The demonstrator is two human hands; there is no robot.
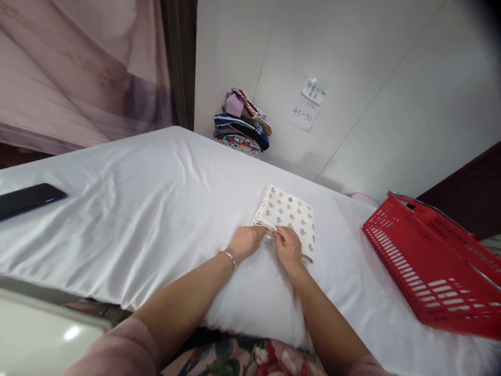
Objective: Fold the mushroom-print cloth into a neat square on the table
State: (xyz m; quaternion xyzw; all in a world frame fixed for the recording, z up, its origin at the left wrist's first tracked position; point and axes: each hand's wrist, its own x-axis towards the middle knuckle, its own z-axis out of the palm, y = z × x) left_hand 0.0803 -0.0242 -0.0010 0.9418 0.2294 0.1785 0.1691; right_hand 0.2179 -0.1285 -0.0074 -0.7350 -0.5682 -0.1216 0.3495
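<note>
A folded white cloth with a grey apple-like print (293,213) lies on the white sheet (148,209) that covers the table. At its near left corner my left hand (247,242), with a bracelet on the wrist, pinches the layered edge. Close beside it, my right hand (288,248) also has its fingers closed on the cloth's near edge, thumb on top. Both fingertips are partly hidden among the folds.
A red plastic basket (415,261) stands at the right. Folded clothes (242,122) are stacked by the wall behind. A dark phone (33,200) lies at the left edge. Paper notes (305,116) hang on the wall, and a pink curtain (86,68) hangs at the far left.
</note>
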